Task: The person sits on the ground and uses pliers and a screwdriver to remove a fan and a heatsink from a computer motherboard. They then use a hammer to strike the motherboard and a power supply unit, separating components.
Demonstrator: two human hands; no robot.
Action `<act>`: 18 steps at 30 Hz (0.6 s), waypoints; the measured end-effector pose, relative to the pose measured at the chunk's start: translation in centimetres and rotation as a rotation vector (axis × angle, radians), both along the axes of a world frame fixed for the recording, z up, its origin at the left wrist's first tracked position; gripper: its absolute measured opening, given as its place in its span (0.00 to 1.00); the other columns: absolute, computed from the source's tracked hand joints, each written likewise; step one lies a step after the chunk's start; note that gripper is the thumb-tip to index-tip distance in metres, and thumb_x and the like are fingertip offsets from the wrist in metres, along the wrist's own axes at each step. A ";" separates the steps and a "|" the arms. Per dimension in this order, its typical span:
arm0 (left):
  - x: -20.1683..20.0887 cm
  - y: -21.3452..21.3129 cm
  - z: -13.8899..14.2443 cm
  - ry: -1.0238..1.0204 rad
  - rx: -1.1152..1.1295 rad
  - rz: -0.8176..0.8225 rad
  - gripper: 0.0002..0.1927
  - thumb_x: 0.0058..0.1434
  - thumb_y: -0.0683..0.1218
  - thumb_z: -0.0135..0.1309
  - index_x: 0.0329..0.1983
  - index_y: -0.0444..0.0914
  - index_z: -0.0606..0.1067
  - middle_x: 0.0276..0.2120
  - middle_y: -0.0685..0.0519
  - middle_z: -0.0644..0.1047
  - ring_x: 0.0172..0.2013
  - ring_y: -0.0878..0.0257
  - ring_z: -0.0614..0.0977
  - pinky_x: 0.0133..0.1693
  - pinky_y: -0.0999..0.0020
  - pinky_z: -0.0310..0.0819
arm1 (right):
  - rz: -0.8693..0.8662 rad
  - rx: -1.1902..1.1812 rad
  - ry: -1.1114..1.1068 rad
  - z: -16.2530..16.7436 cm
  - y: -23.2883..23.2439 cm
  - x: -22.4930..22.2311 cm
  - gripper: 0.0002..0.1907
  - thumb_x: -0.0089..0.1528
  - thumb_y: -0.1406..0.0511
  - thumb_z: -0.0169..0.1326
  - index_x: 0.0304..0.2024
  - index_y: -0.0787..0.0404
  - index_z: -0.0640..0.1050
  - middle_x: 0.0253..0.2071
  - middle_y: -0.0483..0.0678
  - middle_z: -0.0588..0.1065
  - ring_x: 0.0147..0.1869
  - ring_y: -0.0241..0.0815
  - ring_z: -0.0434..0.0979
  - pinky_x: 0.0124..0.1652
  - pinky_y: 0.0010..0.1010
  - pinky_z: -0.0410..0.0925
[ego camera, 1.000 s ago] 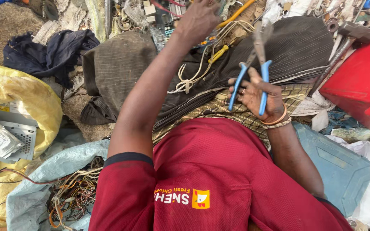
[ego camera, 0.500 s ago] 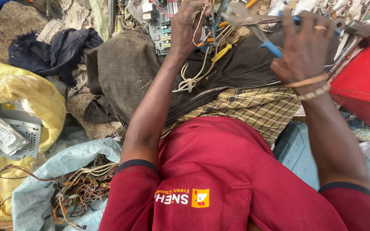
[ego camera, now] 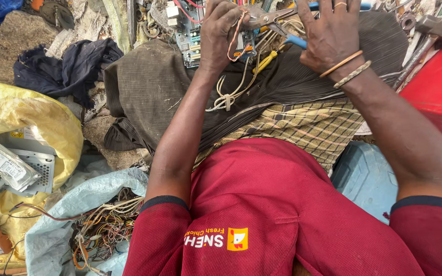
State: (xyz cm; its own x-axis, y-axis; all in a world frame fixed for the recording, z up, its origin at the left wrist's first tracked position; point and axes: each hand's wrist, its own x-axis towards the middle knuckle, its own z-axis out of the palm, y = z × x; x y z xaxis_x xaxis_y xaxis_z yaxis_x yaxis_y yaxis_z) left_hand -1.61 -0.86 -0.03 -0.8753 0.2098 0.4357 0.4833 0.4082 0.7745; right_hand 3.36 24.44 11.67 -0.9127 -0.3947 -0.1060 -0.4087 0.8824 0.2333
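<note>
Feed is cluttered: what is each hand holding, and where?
Right hand grips pliers by their blue handles; left hand pinches a reddish wire loop over the circuit board.

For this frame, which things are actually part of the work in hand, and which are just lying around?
In hand:
left hand gripping a bunch of wires
right hand on blue-handled pliers
circuit board under the wires

Lying about:
hammer
yellow sack
metal drive case
pale bag of loose wires
dark cloth
red panel
</note>
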 end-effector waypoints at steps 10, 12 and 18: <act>-1.8 -0.6 -4.2 -0.227 0.481 0.123 0.07 0.69 0.43 0.57 0.36 0.39 0.82 0.36 0.56 0.80 0.38 0.66 0.82 0.39 0.70 0.82 | -0.794 -1.313 -1.408 -2.9 -0.7 0.0 0.31 0.59 0.60 0.60 0.63 0.66 0.73 0.47 0.64 0.80 0.44 0.51 0.82 0.47 0.40 0.76; -2.5 -2.8 -3.2 -0.181 0.528 0.146 0.10 0.70 0.43 0.56 0.31 0.39 0.81 0.37 0.55 0.81 0.37 0.66 0.81 0.36 0.73 0.79 | -0.798 -1.395 -1.346 -3.4 -1.2 1.1 0.26 0.65 0.62 0.57 0.61 0.71 0.72 0.52 0.63 0.78 0.51 0.50 0.80 0.54 0.40 0.71; 5.6 -20.9 8.5 -0.090 0.089 0.399 0.07 0.70 0.40 0.59 0.49 0.33 0.77 0.38 0.51 0.76 0.38 0.58 0.77 0.42 0.64 0.73 | -1.059 -2.136 -1.328 -0.9 -2.4 4.8 0.26 0.59 0.60 0.56 0.59 0.63 0.75 0.57 0.67 0.72 0.63 0.62 0.74 0.65 0.54 0.66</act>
State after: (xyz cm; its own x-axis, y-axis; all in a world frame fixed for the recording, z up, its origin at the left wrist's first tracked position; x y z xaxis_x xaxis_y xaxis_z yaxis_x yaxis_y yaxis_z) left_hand 3.99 -21.81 8.42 -0.9159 -0.1882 0.3544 0.2292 0.4796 0.8470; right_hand 8.19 22.04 10.75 -0.6254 -0.4134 -0.6618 0.7663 -0.4853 -0.4211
